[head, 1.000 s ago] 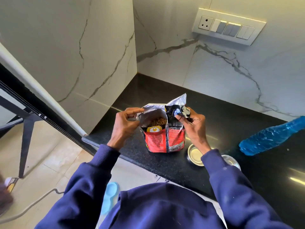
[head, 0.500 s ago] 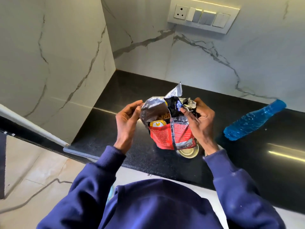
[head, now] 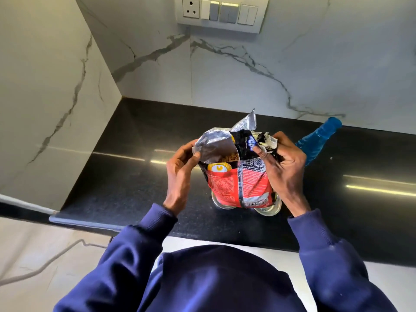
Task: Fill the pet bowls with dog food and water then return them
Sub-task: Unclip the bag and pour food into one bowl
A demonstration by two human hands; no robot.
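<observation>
Over the black surface (head: 126, 181), a red dog food bag (head: 236, 188) is held upright and open. The left hand (head: 180, 174) pinches its foil lip with the fingers (head: 196, 154), and the right hand (head: 283, 174) curls round the crumpled top. Kibble (head: 229, 158) shows inside. Steel bowls (head: 269, 211) peek out at its base, and a blue bottle (head: 315, 143) lies far right.
</observation>
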